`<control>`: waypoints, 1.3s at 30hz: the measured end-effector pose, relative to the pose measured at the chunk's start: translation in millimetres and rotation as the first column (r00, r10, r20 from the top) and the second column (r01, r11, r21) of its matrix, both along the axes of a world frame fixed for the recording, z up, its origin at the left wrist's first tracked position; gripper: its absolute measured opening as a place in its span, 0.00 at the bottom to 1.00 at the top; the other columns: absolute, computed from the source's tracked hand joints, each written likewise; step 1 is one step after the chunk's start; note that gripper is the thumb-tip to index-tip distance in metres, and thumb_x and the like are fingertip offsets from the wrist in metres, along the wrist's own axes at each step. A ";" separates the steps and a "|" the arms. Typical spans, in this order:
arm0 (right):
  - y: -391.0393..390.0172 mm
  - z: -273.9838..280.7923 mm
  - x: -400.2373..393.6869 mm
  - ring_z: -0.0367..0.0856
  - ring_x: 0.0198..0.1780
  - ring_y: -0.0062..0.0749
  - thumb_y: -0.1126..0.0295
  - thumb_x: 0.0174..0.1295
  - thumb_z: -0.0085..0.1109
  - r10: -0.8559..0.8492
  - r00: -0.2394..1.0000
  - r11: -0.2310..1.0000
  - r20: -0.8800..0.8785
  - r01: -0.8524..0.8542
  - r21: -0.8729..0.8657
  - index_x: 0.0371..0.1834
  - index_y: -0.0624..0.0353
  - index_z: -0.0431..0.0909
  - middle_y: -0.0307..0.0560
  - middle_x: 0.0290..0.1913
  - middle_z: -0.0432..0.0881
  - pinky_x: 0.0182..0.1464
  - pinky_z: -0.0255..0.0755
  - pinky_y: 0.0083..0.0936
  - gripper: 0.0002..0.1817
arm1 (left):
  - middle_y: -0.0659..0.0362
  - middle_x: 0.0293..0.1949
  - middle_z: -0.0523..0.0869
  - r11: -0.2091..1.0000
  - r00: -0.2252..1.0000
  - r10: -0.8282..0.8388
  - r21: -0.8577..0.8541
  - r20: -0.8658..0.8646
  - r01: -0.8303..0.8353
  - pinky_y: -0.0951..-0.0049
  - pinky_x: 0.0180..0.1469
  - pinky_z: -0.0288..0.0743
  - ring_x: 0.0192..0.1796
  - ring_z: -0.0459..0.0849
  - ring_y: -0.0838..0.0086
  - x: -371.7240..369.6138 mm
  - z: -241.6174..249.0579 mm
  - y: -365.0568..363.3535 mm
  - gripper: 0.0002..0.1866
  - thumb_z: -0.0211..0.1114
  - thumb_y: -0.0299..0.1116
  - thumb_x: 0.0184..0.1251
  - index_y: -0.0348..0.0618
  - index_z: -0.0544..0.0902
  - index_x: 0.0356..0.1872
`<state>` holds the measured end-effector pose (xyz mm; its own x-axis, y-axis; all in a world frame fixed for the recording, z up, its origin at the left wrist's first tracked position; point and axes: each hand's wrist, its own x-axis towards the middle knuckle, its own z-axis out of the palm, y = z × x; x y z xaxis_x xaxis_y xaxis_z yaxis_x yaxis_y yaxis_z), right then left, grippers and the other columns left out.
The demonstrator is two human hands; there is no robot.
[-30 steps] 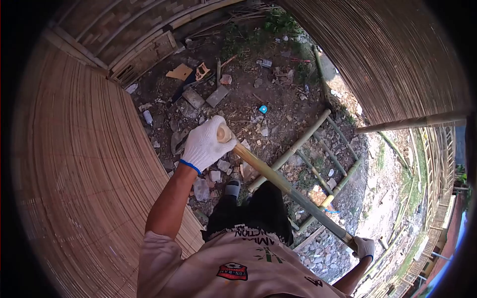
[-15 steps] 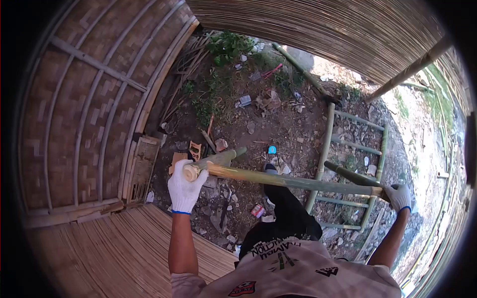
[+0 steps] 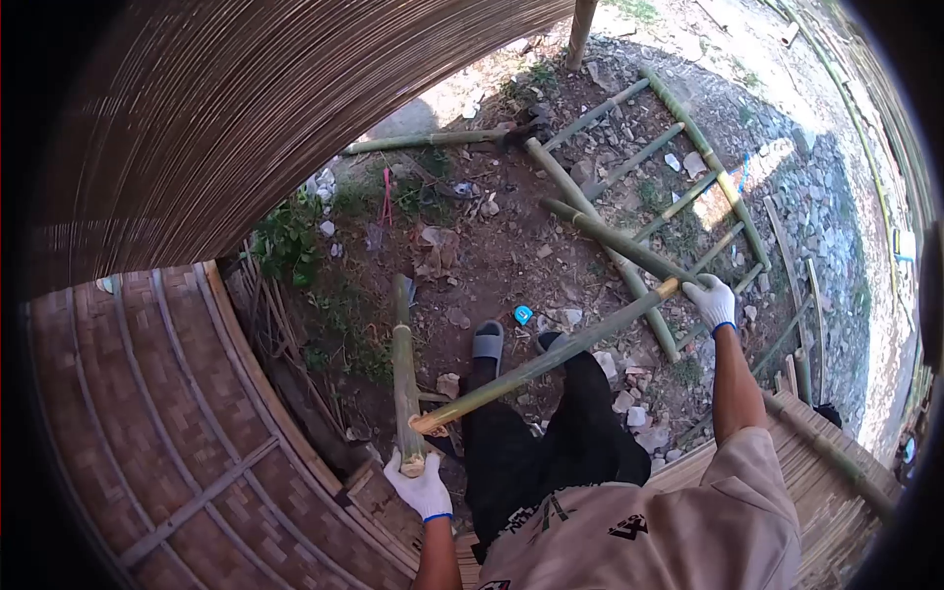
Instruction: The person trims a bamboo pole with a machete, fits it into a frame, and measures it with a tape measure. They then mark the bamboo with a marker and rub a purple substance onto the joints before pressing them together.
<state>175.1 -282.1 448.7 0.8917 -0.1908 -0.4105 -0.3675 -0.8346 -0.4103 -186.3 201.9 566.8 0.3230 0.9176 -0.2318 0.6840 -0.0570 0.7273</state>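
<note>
Both white-gloved hands hold a bamboo frame: two thick green poles joined by a crossbar [image 3: 551, 361]. My left hand [image 3: 420, 487] is closed around the near cut end of the left pole [image 3: 404, 364], just below the joint. At the other side my right hand [image 3: 712, 302] is wrapped round the right pole [image 3: 619, 241], close to where the crossbar meets it. The two poles point away from me, and the crossbar slants across above my legs. Part of my fingers is hidden by the bamboo.
A bamboo ladder [image 3: 577, 187] lies on the rubble beyond the right pole. A blue tape measure [image 3: 523, 315] sits on the dirt by my sandals [image 3: 488, 341]. Woven bamboo wall [image 3: 147, 393] is at left, slatted bamboo [image 3: 246, 108] above it. Another pole [image 3: 428, 140] lies farther back.
My view has turned to the right. The frame has swung with my hands, left end nearer my body and right end farther away; both hands keep their hold.
</note>
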 end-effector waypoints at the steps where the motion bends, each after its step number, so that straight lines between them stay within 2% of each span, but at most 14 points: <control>1: -7.4 -17.7 -17.6 0.91 0.52 0.45 0.48 0.54 0.77 -0.157 0.988 0.988 -0.007 0.157 0.010 0.59 0.64 0.86 0.60 0.49 0.91 0.56 0.81 0.36 0.35 | 0.51 0.60 0.77 0.999 0.998 -0.049 -0.013 -0.034 0.048 0.67 0.67 0.73 0.61 0.78 0.66 5.2 -4.5 10.0 0.35 0.78 0.20 0.54 0.32 0.72 0.64; 4: -17.1 -55.2 -75.5 0.90 0.46 0.37 0.47 0.53 0.79 -0.547 0.837 0.836 0.016 0.544 0.073 0.58 0.62 0.86 0.54 0.45 0.91 0.53 0.81 0.33 0.35 | 0.53 0.55 0.77 0.960 0.977 -0.206 -0.203 -0.057 0.191 0.65 0.58 0.80 0.55 0.80 0.69 21.6 -13.1 49.3 0.28 0.76 0.22 0.60 0.39 0.73 0.59; 6: -32.2 -102.3 -113.1 0.87 0.48 0.33 0.50 0.56 0.80 -0.667 0.722 0.745 0.184 0.641 0.184 0.60 0.63 0.84 0.52 0.48 0.90 0.53 0.80 0.31 0.35 | 0.51 0.51 0.79 0.815 1.000 0.013 -0.579 0.000 -0.011 0.56 0.55 0.85 0.50 0.84 0.63 38.3 7.2 66.6 0.17 0.70 0.25 0.69 0.40 0.72 0.53; 8: -11.7 -99.4 -125.2 0.85 0.50 0.31 0.53 0.59 0.80 -0.727 0.647 0.687 0.232 0.677 0.263 0.62 0.64 0.83 0.51 0.52 0.88 0.55 0.79 0.30 0.33 | 0.50 0.48 0.80 0.694 0.978 0.126 -0.691 -0.164 -0.205 0.46 0.49 0.87 0.44 0.86 0.59 37.3 7.1 90.6 0.09 0.63 0.30 0.76 0.43 0.72 0.49; 11: -2.1 -128.7 -138.7 0.84 0.54 0.31 0.57 0.63 0.78 -0.888 0.377 0.460 0.263 0.754 0.470 0.66 0.65 0.79 0.48 0.57 0.85 0.59 0.78 0.30 0.34 | 0.44 0.51 0.85 0.242 0.939 -0.045 -0.916 -0.341 -0.321 0.38 0.58 0.82 0.57 0.85 0.44 22.2 -12.9 136.0 0.16 0.61 0.30 0.73 0.41 0.77 0.59; 14: 29.1 -139.5 -162.6 0.78 0.65 0.42 0.51 0.70 0.70 -0.986 0.165 0.075 -0.027 0.580 0.811 0.74 0.54 0.71 0.50 0.65 0.79 0.64 0.75 0.40 0.34 | 0.43 0.57 0.86 -0.110 0.914 -0.189 -0.918 -0.358 -0.382 0.36 0.75 0.68 0.67 0.81 0.41 17.1 -29.8 135.2 0.23 0.62 0.28 0.72 0.42 0.77 0.68; 15: 59.6 -132.0 -160.1 0.78 0.65 0.50 0.43 0.69 0.67 -0.991 -0.013 -0.102 -0.133 0.720 0.686 0.72 0.49 0.72 0.54 0.65 0.80 0.63 0.74 0.51 0.35 | 0.44 0.57 0.86 -0.184 0.906 -0.196 -0.893 -0.375 -0.410 0.37 0.75 0.69 0.68 0.80 0.41 20.1 -36.7 125.5 0.22 0.62 0.27 0.73 0.43 0.76 0.67; 17: 94.0 -150.1 -200.6 0.76 0.61 0.52 0.33 0.62 0.69 -0.777 0.137 -0.292 -0.615 0.786 0.545 0.68 0.55 0.72 0.55 0.62 0.74 0.65 0.72 0.59 0.43 | 0.46 0.59 0.85 -0.274 0.890 -0.243 -0.853 -0.385 -0.444 0.41 0.77 0.68 0.73 0.76 0.46 23.1 -53.0 93.7 0.19 0.64 0.26 0.75 0.41 0.76 0.64; 20: 134.0 -209.7 -243.4 0.80 0.33 0.32 0.44 0.69 0.69 -0.797 0.034 -0.408 -0.603 0.706 0.579 0.59 0.53 0.78 0.39 0.37 0.81 0.34 0.80 0.36 0.28 | 0.50 0.61 0.84 -0.221 0.779 -0.457 -0.794 -0.430 -0.567 0.54 0.78 0.69 0.73 0.78 0.58 -11.8 -108.0 49.4 0.13 0.61 0.26 0.79 0.33 0.79 0.59; 23: 126.5 -258.1 -272.1 0.78 0.22 0.24 0.61 0.72 0.69 -0.888 0.183 -0.083 -0.423 0.840 0.537 0.46 0.55 0.75 0.37 0.31 0.79 0.22 0.75 0.23 0.13 | 0.48 0.65 0.82 -0.072 0.651 -0.545 -0.744 -0.529 -0.664 0.60 0.77 0.68 0.71 0.79 0.60 -52.5 -146.5 7.3 0.18 0.61 0.27 0.79 0.35 0.76 0.65; 30: 35.6 -338.3 -297.9 0.76 0.26 0.17 0.62 0.73 0.67 -0.914 0.332 0.180 -0.236 0.850 0.496 0.49 0.55 0.79 0.34 0.32 0.79 0.26 0.75 0.20 0.11 | 0.60 0.55 0.86 -0.127 0.523 -0.774 -0.721 -0.357 -0.681 0.71 0.64 0.78 0.59 0.84 0.72 -75.1 -221.2 -86.5 0.21 0.68 0.38 0.78 0.41 0.79 0.65; 32: 18.0 -327.3 -291.3 0.76 0.26 0.16 0.61 0.74 0.66 -0.909 0.314 0.145 -0.273 0.854 0.499 0.49 0.55 0.80 0.33 0.32 0.80 0.27 0.74 0.20 0.11 | 0.61 0.53 0.87 -0.218 0.352 -0.935 -0.709 -0.045 -0.670 0.71 0.60 0.80 0.56 0.86 0.74 -82.8 -247.9 -100.0 0.22 0.68 0.42 0.78 0.45 0.80 0.66; 36: -47.6 -370.0 -335.9 0.81 0.30 0.18 0.56 0.70 0.69 -0.884 0.442 0.374 -0.150 0.863 0.341 0.60 0.61 0.81 0.37 0.38 0.86 0.31 0.76 0.21 0.23 | 0.57 0.54 0.87 -0.240 0.124 -0.971 -0.775 0.207 -0.585 0.68 0.55 0.83 0.54 0.87 0.74 -8.0 -311.2 -105.8 0.22 0.65 0.45 0.80 0.44 0.79 0.67; 39: -95.0 -401.1 -371.5 0.82 0.36 0.22 0.51 0.68 0.70 -0.845 0.516 0.487 -0.138 0.851 0.197 0.67 0.60 0.79 0.40 0.42 0.86 0.40 0.78 0.24 0.31 | 0.52 0.57 0.87 -0.182 -0.019 -0.983 -0.983 0.182 0.006 0.69 0.63 0.79 0.60 0.86 0.68 78.9 -390.1 -80.0 0.27 0.71 0.38 0.75 0.34 0.75 0.67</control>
